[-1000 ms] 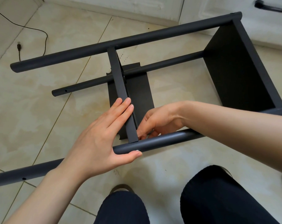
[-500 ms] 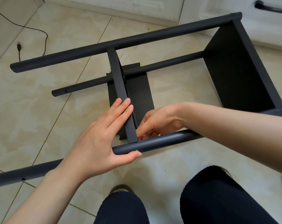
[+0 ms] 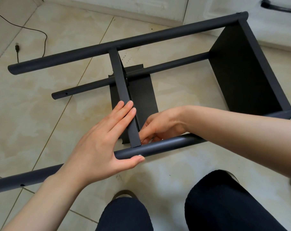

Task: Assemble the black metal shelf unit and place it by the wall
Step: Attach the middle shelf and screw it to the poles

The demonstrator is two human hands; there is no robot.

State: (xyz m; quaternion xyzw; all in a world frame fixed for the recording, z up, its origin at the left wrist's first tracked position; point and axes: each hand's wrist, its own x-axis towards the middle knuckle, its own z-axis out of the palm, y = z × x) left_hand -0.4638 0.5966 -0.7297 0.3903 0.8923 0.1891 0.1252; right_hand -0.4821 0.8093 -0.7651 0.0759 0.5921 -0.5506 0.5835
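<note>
The black shelf unit (image 3: 174,77) is lying on its side on the tiled floor (image 3: 33,100), close to the white cabinet fronts (image 3: 141,5) at the top of the view. 3 round poles are showing: 1 far pole (image 3: 124,43), 1 thinner-looking middle pole (image 3: 166,65) lower down near the floor, and 1 near pole (image 3: 158,145) running in front of the knees. 2 flat shelf panels are sitting between the poles: 1 at the right end (image 3: 241,72), and 1 in the middle (image 3: 124,97), seen edge-on.

The left hand (image 3: 99,144) is lying open, 4 straight fingers pressing flat against the left face of the middle panel, while the thumb is reaching under the near pole beside a small silver screw head (image 3: 139,155); this grip is released, bracing rather than clasping. The right hand (image 3: 159,125) is reaching in from the right, its fingers curled and bunched where the middle panel is meeting the near pole. Whether this grip is pinching a small part there I cannot tell.

1 black cable (image 3: 33,30) with a plug (image 3: 17,48) is trailing over the floor at the upper left. 2 knees in dark trousers (image 3: 224,202) are filling the bottom edge.
</note>
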